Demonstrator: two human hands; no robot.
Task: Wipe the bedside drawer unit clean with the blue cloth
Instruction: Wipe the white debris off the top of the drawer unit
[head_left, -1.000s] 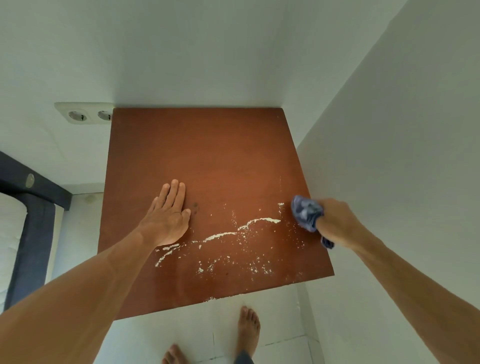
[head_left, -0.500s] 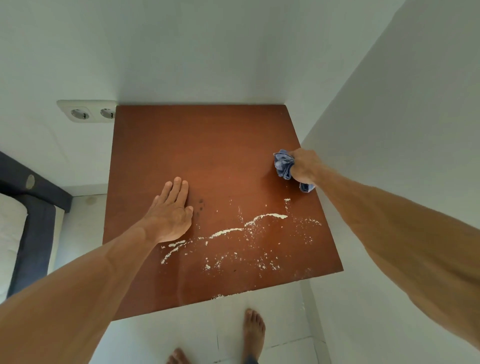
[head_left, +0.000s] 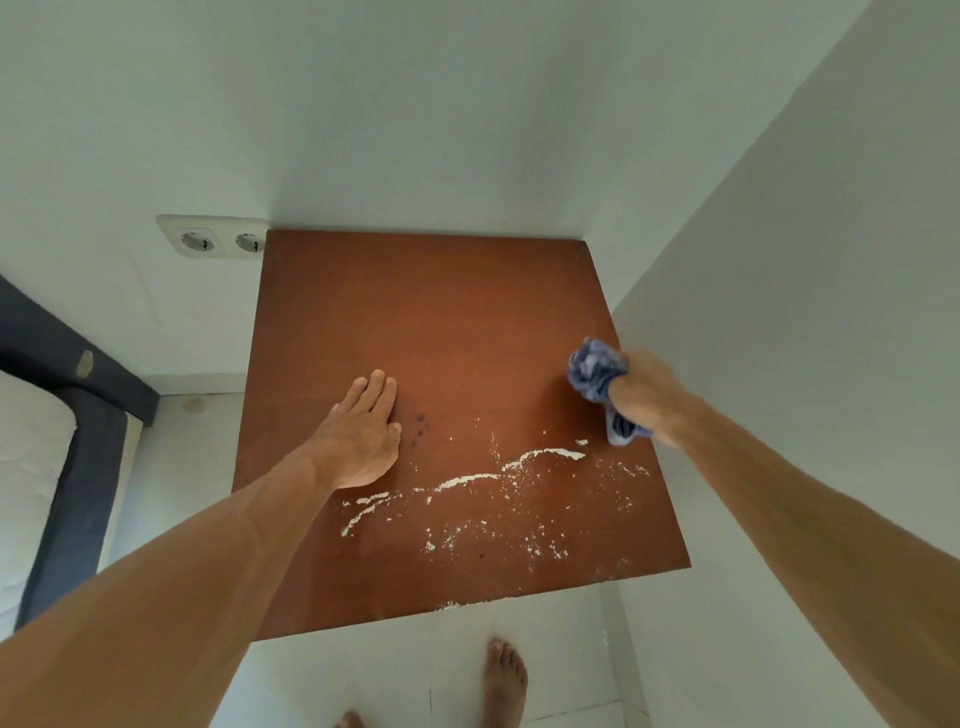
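Note:
The brown top of the bedside drawer unit (head_left: 431, 322) fills the middle of the head view. A line of white crumbs and powder (head_left: 540, 457) lies across its near half, with more scattered toward the front edge. My right hand (head_left: 644, 397) is shut on the bunched blue cloth (head_left: 592, 369) and presses it on the top by the right edge, just beyond the crumb line. My left hand (head_left: 363, 436) lies flat, fingers together, on the left part of the top. Drawers are hidden below the top.
White walls close in behind and on the right (head_left: 779, 312). A double wall socket (head_left: 218, 241) sits at the top's back left corner. A dark bed frame with a white mattress (head_left: 67, 415) stands at the left. My bare feet (head_left: 504, 680) are on the white floor.
My right hand with the cloth went from the near right edge to the far right part, then came back toward me, close to the crumb line. My left hand stayed put.

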